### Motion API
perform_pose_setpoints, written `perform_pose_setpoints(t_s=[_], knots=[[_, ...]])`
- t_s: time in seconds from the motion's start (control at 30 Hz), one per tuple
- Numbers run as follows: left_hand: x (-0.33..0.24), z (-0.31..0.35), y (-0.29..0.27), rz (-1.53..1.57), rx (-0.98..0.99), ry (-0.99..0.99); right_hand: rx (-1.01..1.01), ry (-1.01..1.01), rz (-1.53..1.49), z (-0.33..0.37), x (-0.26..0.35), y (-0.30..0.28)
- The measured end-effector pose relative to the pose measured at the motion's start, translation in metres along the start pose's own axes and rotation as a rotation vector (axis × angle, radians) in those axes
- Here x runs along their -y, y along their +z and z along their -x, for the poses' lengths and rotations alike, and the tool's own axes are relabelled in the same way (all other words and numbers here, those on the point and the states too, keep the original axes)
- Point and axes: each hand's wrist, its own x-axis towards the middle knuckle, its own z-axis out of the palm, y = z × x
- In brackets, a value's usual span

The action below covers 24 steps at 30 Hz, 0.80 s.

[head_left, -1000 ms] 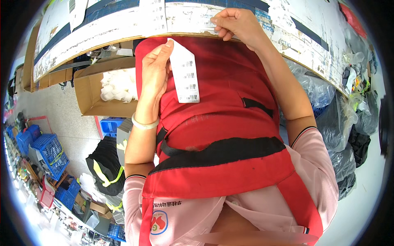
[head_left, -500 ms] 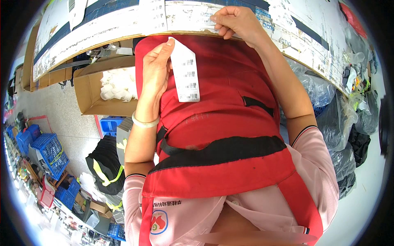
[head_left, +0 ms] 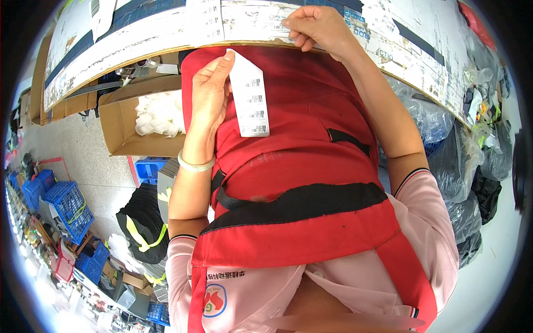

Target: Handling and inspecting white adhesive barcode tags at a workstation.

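Observation:
My left hand (head_left: 210, 89) pinches the top of a white strip of barcode labels (head_left: 254, 105) between thumb and fingers. The strip hangs over my red apron (head_left: 300, 144), its upper end folded to a slant. At the table's near edge, my right hand (head_left: 317, 30) is closed, thumb against forefinger with the other fingers curled. Whatever its fingertips may hold is too small to make out. Another white label strip (head_left: 204, 22) lies on the worn white tabletop (head_left: 252, 25), between my two hands and farther away.
Below the table on the left, an open cardboard box (head_left: 119, 125) contains crumpled white pieces. Blue crates (head_left: 69, 208) and a stack of black items (head_left: 141, 222) stand farther left. Clear plastic bags (head_left: 452, 166) bulge on the right beside the table.

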Motion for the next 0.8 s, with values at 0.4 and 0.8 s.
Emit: perform_pose_setpoints(t_s=[0.4, 0.8], knots=[[0.003, -0.003, -0.003, 0.003, -0.003, -0.003, 0.005, 0.021, -0.002, -0.001, 0.002, 0.000], [-0.002, 0.001, 0.005, 0.019, -0.008, 0.005, -0.008, -0.179, 0.084, 0.003, -0.018, -0.002]])
